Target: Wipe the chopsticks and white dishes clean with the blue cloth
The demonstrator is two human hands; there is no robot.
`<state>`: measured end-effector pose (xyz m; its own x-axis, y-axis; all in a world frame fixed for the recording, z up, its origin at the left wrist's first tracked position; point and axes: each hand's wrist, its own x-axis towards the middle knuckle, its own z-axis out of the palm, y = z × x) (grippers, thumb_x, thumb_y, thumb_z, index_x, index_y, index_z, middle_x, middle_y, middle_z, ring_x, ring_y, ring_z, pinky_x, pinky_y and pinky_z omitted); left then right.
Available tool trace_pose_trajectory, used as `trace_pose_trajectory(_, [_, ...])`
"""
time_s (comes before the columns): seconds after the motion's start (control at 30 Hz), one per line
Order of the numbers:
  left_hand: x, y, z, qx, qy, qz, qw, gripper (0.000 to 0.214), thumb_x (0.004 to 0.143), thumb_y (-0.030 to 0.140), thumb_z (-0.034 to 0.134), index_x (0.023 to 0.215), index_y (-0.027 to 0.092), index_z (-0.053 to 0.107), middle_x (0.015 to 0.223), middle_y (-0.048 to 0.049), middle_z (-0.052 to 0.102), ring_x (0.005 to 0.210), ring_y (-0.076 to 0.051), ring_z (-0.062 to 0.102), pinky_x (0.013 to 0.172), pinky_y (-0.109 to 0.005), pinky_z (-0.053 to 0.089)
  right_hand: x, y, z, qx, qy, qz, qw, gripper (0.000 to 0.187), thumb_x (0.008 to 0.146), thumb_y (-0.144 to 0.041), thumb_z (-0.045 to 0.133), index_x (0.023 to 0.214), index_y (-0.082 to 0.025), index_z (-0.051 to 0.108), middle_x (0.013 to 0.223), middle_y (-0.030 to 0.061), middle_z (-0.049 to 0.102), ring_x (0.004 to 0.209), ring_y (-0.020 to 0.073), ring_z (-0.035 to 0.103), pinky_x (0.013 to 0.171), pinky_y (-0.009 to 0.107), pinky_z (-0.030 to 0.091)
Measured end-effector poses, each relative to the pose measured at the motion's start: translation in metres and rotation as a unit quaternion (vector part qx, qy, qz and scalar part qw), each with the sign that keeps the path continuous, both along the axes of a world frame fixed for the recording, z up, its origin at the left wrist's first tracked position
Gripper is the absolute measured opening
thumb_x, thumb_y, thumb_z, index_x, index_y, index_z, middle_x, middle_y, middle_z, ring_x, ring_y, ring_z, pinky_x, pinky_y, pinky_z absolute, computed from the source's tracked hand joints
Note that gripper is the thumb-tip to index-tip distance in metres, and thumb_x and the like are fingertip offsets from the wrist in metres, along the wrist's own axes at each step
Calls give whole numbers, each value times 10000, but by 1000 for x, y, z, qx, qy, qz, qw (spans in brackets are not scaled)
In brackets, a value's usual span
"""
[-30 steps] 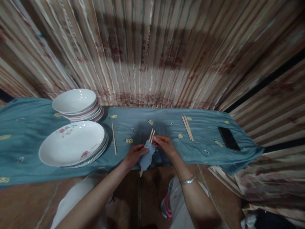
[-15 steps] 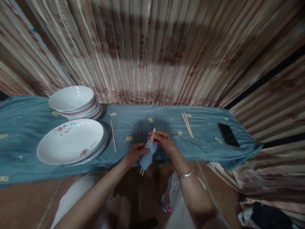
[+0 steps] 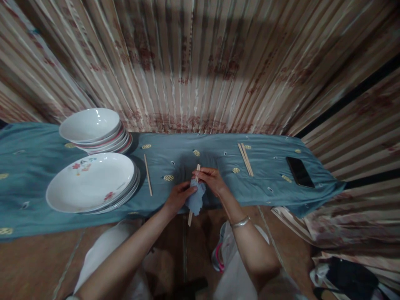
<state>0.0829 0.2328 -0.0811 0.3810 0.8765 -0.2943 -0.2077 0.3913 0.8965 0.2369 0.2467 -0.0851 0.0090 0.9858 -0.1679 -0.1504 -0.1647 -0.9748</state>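
Note:
My left hand (image 3: 177, 197) is closed on a small blue cloth (image 3: 196, 200) wrapped round a pair of wooden chopsticks (image 3: 190, 217). My right hand (image 3: 211, 180) pinches the upper end of the same chopsticks just above the cloth. The lower ends stick out below the cloth, over the front edge of the blue-green table covering (image 3: 187, 166). A single chopstick (image 3: 148, 180) lies to the left of my hands, and another pair of chopsticks (image 3: 245, 159) lies to the right.
A stack of white flowered plates (image 3: 90, 182) and a stack of white bowls (image 3: 93, 130) stand at the left. A black phone (image 3: 299, 171) lies near the right end. A striped curtain (image 3: 200, 62) hangs behind the table.
The cloth in my left hand has slid a little along the chopsticks and both hands have shifted slightly; the view has tilted a bit. Everything on the table lies as before.

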Motion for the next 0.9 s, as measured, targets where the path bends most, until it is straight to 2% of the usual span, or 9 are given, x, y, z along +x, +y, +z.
trace_pose_trajectory(0.23, [-1,1,-1,-42,15,-26,999,317,503,378,869,689,147,758,604,-37,678,525,-131,541,522,-234,394,5,3,0,14,-7,-39,999,374,617,-537,778,714,-182,713,689,15,712,587,113,595,579,244,462])
trace_pose_trajectory(0.4, [-3,-2,0,-59,30,-77,995,351,501,408,860,685,131,748,561,-21,649,476,-109,511,483,-229,355,20,7,6,26,14,-92,995,393,559,-542,811,698,-187,715,676,7,717,573,108,590,566,233,468])
trace_pose_trajectory(0.5, [-4,-2,1,-63,46,-92,993,403,485,453,856,686,125,737,559,-10,640,481,-99,503,484,-225,342,25,8,8,23,45,-102,994,423,521,-556,830,719,-196,729,670,5,722,591,115,612,575,229,479])
trace_pose_trajectory(0.7, [-3,0,0,-60,46,-84,994,455,463,497,858,692,126,727,569,-8,643,491,-102,521,506,-230,367,22,6,7,14,93,-55,994,411,513,-513,859,760,-205,744,707,11,738,669,140,671,628,244,524])
trace_pose_trajectory(0.9, [1,4,-5,-49,15,-59,997,443,482,469,859,732,123,739,628,-31,681,552,-118,560,563,-236,408,13,1,2,-5,92,11,996,391,546,-460,859,815,-198,747,726,16,743,620,128,666,603,248,530])
